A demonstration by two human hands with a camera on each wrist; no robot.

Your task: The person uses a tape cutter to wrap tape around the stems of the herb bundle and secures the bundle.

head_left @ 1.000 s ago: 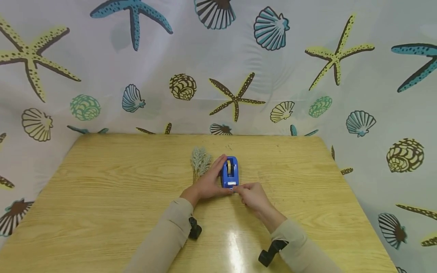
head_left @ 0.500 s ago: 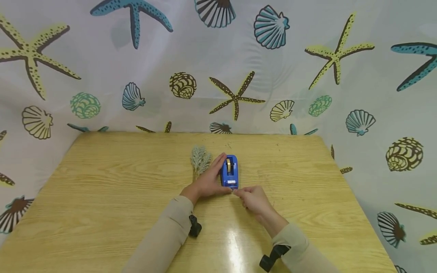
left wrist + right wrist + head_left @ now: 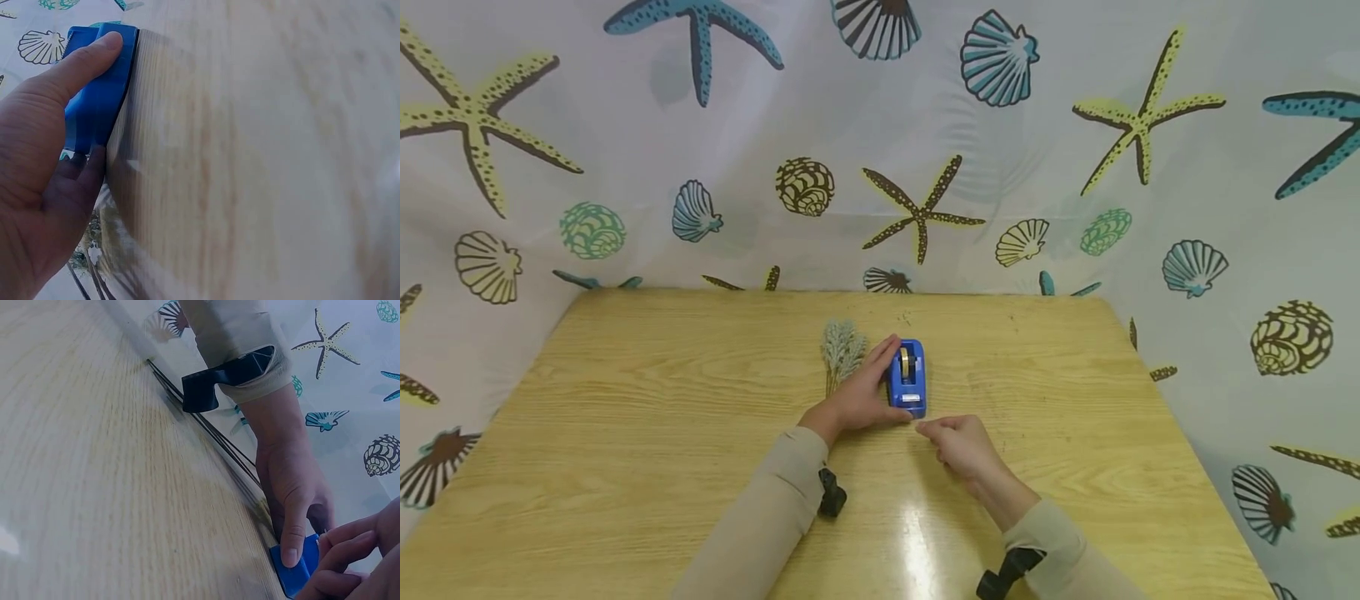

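A blue tape dispenser (image 3: 910,392) with a roll of tape (image 3: 905,364) sits on the table. My left hand (image 3: 859,402) grips it from the left, fingers along its side and thumb across its near end, as the left wrist view confirms. Just in front of that end, my right hand (image 3: 961,442) has thumb and index finger pinched together on the tape's end; the clear strip itself is hardly visible. In the right wrist view, the right fingers (image 3: 344,556) are close beside the left thumb (image 3: 291,544) and the dispenser (image 3: 294,575).
A bunch of dried wheat-like stalks (image 3: 842,346) lies left of the dispenser, partly behind my left hand. Their stems (image 3: 212,431) run along the wooden table (image 3: 662,433). A curtain (image 3: 737,150) printed with shells and starfish surrounds the table's back and sides.
My right hand has drawn back slightly from the dispenser's near end, towards me. The left hand and the dispenser have stayed in place.
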